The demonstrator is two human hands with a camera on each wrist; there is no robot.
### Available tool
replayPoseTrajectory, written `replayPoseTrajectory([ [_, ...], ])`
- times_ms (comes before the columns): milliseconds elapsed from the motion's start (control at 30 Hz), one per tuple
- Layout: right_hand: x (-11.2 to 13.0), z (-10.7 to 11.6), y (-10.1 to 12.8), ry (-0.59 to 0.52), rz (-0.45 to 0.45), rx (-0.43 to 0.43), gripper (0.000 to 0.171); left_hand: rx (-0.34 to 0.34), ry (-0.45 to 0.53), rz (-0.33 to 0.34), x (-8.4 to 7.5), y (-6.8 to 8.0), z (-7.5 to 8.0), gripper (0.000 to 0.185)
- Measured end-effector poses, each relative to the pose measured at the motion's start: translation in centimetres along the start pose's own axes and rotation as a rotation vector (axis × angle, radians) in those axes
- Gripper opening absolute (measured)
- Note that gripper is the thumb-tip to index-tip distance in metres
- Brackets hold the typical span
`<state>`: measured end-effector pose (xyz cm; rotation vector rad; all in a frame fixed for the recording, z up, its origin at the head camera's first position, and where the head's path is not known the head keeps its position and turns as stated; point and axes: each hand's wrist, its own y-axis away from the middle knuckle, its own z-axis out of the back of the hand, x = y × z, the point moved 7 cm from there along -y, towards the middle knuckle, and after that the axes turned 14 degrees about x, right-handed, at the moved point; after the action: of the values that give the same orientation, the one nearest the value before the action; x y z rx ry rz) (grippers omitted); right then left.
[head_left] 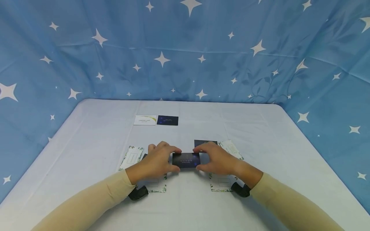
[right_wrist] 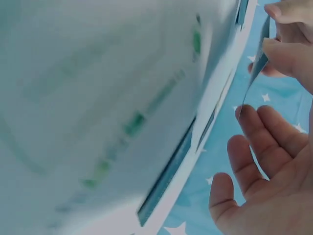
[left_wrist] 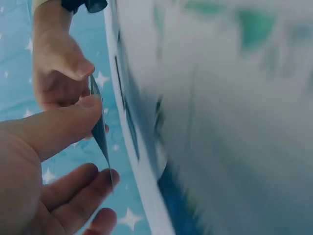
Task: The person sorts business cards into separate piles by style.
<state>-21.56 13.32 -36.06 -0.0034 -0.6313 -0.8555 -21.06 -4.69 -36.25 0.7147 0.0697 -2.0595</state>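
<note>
Fingers of both our hands pinch one dark card [head_left: 186,159] by its short ends: left hand [head_left: 157,160] on its left edge, right hand [head_left: 215,158] on its right, card lifted just above the table [head_left: 86,144]. Floral-bordered cards [head_left: 132,157] lie under and beside our wrists. Further back, a white card [head_left: 145,120] touches another dark card [head_left: 167,120].

Both arms wear long, close-fitting beige sleeves ending at the wrists. Left sleeve [head_left: 95,199], lower left of frame; right sleeve [head_left: 289,202], lower right. A black wrist-mounted device [head_left: 241,189] sits under each wrist. Hands bare.
</note>
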Motion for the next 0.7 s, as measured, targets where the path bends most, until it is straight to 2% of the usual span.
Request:
replayPoseTrajectory([
  [100, 0.3, 1.0, -1.1, 0.042, 0.005, -0.028, 0.058, -0.01, 0.022, 0.001, 0.9, -0.5, 1.3, 0.057],
  [200, 0.3, 2.1, -2.9, 0.085, -0.042, -0.047, 0.059, -0.012, 0.025, 0.009, 2.3, -1.6, 2.9, 0.057],
  [433, -0.3, 4.5, -8.4, 0.128, -0.101, -0.079, 0.06, 0.017, -0.005, 0.057, 6.4, -5.2, 6.7, 0.059],
  [533, -1.0, 5.0, -10.4, 0.126, -0.143, -0.078, 0.06, 0.039, -0.023, 0.081, 7.6, -6.6, 7.7, 0.059],
  [700, -2.0, 5.5, -13.2, 0.107, -0.206, -0.071, 0.058, 0.063, -0.038, 0.144, 9.6, -8.6, 8.5, 0.059],
])
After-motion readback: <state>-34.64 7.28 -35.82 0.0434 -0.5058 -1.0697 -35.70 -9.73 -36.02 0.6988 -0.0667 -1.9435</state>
